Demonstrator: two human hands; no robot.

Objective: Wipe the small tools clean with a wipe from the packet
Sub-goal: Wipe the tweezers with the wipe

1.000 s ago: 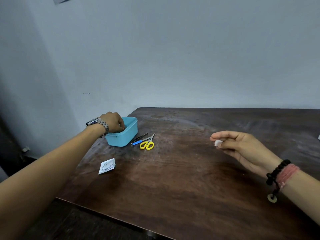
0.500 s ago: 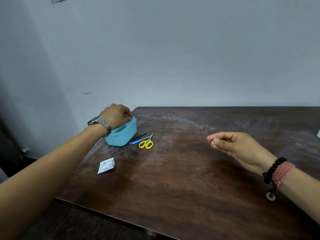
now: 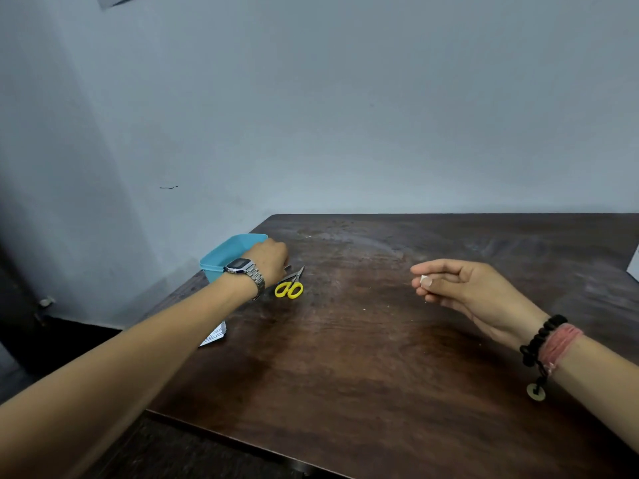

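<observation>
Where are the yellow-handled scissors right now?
In the head view, the scissors lie on the table at its far left, just right of the left hand, near the blue tub.

L hand [image 3: 268, 259] curled, reaching down; R hand [image 3: 460, 288] pinching, raised.

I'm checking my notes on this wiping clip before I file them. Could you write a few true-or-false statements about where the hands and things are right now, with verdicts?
1. The right hand pinches a small white wipe. True.
2. The yellow-handled scissors lie inside the blue tub. False: they lie on the table, beside the tub.
3. The left hand, with a wristwatch on its wrist, is down beside the tub, next to the scissors. True.
4. The white packet is held in the right hand. False: it lies on the table, partly hidden by the left forearm.
5. The right wrist is bare. False: it wears bracelets.
</observation>
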